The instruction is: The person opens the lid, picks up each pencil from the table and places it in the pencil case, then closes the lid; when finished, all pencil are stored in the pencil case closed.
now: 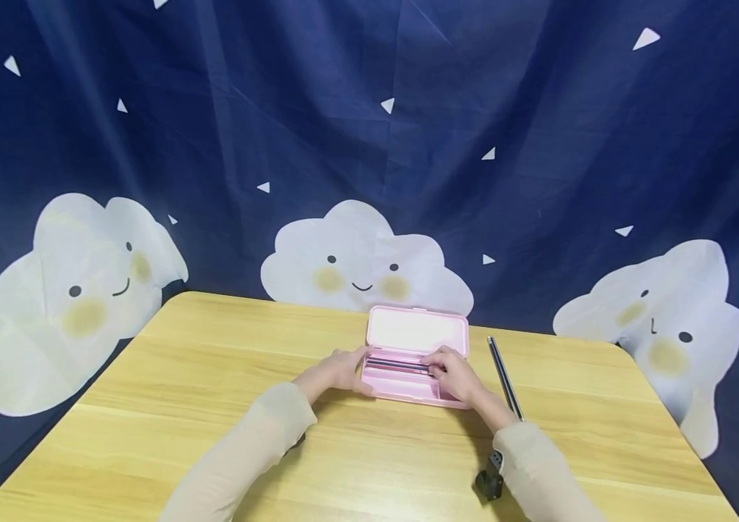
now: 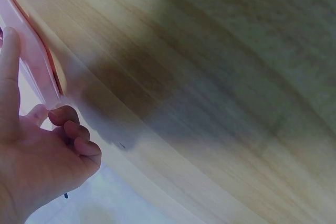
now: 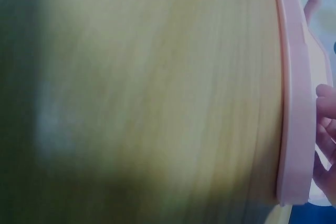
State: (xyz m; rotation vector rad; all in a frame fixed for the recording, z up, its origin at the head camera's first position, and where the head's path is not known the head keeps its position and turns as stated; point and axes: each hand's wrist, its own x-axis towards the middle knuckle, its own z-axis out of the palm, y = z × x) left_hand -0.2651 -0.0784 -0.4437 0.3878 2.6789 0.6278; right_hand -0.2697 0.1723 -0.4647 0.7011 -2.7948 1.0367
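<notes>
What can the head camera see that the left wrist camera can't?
Only the head view shows the whole open pink pencil case with dark pens inside, the right hand reaching into it, a dark pen lying on the table to its right, and the blue cloud curtain. Only the left wrist view shows, close up, the left hand with its fingers curled beside the case's edge. Both show the left hand at the pink case and the wooden table.

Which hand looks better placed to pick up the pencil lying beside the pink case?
Probably the right hand: the loose pencil lies just beyond it, while the left hand steadies the case at its far end.
</notes>
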